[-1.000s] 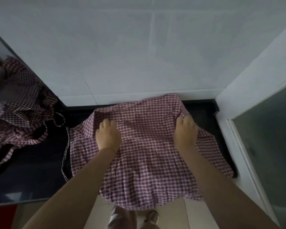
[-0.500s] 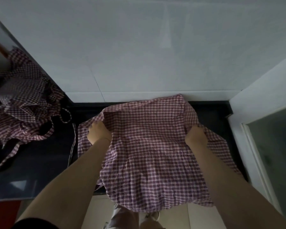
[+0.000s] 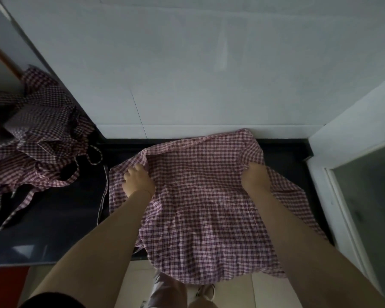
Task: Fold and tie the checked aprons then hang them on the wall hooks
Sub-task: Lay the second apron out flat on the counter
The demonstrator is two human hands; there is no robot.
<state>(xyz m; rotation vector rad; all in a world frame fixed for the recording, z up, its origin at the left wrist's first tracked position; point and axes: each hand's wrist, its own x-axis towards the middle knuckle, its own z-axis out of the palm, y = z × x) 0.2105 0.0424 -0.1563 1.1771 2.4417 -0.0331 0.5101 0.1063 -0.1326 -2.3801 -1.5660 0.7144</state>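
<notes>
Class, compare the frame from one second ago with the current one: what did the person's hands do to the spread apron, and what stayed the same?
Both hands went from lying flat on the spread red-and-white checked cotton apron to gripping it: the left hand and right hand now bunch its upper sides and draw the cloth inward. The crumpled pile of checked aprons on the black glossy counter stayed put.

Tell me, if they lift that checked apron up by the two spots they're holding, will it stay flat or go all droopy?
Probably droopy. The apron already bunches into folds where the left hand and right hand grip it, and its near edge hangs limp over the counter lip. It looks thin and crinkled, so likely light and unlikely to slip from pinched fingers.
</notes>
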